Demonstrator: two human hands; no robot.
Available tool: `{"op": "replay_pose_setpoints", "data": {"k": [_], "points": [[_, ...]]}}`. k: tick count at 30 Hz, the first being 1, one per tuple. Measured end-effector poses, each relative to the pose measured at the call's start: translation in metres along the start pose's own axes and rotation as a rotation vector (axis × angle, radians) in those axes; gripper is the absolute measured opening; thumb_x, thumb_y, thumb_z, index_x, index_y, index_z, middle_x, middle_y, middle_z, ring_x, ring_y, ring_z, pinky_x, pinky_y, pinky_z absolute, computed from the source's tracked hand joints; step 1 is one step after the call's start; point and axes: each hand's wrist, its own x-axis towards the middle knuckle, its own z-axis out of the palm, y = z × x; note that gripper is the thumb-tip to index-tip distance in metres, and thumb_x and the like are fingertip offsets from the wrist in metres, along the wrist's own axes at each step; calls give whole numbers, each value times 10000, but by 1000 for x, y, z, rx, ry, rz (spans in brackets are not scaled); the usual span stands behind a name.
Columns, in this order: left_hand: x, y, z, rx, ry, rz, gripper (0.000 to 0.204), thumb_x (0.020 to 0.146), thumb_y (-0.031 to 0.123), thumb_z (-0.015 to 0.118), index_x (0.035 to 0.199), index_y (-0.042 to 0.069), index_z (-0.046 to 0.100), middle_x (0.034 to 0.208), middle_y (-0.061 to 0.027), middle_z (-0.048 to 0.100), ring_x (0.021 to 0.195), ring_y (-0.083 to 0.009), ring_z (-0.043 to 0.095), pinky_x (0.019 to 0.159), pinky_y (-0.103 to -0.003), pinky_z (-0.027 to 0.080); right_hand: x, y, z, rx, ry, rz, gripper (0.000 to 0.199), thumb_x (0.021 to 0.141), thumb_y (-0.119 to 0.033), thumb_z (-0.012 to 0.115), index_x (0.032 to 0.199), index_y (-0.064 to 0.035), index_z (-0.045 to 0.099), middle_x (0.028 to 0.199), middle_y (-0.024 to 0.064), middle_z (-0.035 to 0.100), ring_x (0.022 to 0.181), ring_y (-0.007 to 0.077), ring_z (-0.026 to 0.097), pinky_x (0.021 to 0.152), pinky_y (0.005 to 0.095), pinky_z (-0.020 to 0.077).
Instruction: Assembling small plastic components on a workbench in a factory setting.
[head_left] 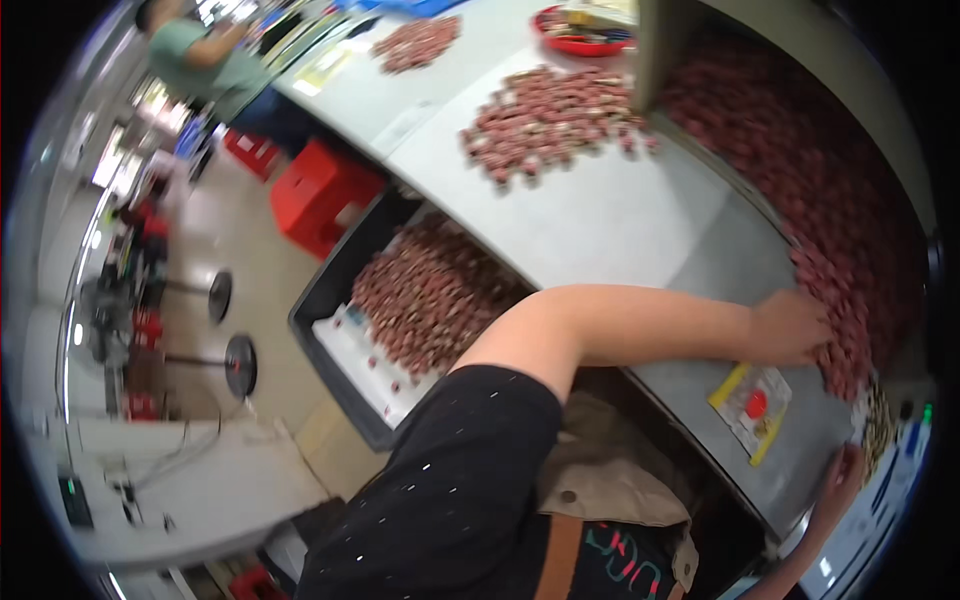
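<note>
A large heap of small reddish pieces (790,170), too small to name, fills a shelf-like compartment on the right and spills along its lower edge. My left arm, in a black short sleeve, stretches across the grey table to this heap. My left hand (790,328) touches the pieces, its fingertips hidden among them. Toward the lower right, my right hand (846,474) is beside the table's right edge, near some pale pieces (876,425); its fingers are too small and blurred to read. Between both hands a yellow-edged clear packet (752,412) lies on the table.
Another spread of reddish pieces (555,120) covers the far table, with a red basin (580,35) behind. Below the table's left edge stands a dark bin (335,350) holding more pieces. Red stools (320,195) and a person in green (200,65) are at the upper left.
</note>
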Motion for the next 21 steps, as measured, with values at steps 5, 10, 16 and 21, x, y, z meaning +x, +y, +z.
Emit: {"op": "replay_pose_setpoints", "data": {"k": [5, 10, 16, 21], "points": [[-24, -2, -38, -37, -18, -140, 193, 703, 184, 628, 853, 71, 584, 849, -95, 571, 833, -276, 573, 665, -391, 482, -19, -70, 9, 31, -145, -113, 179, 902, -80, 519, 1065, -10, 538, 955, 68, 533, 818, 133, 505, 702, 245, 408], [-27, -3, -76, -203, -270, -318, 175, 702, 126, 628, 862, 71, 583, 913, -105, 543, 844, -285, 568, 677, -398, 472, -15, -94, 17, 104, -260, -161, 163, 901, -55, 503, 1052, -2, 532, 941, 71, 522, 825, 156, 504, 704, 259, 407], [-50, 18, -113, -384, -24, -460, 204, 745, 72, 622, 948, 65, 606, 846, -109, 540, 773, -245, 574, 672, -340, 470, -2, -110, 40, 66, -93, -303, 149, 886, -22, 533, 1031, 10, 545, 930, 119, 497, 822, 236, 522, 720, 298, 432], [-54, 61, -136, -850, 50, -910, 171, 835, 115, 618, 984, 34, 597, 883, -37, 558, 773, -95, 535, 712, -257, 458, -5, -100, 44, 1, -104, -194, 187, 909, -68, 514, 1076, 13, 531, 990, 115, 491, 861, 234, 518, 762, 298, 433]]}}
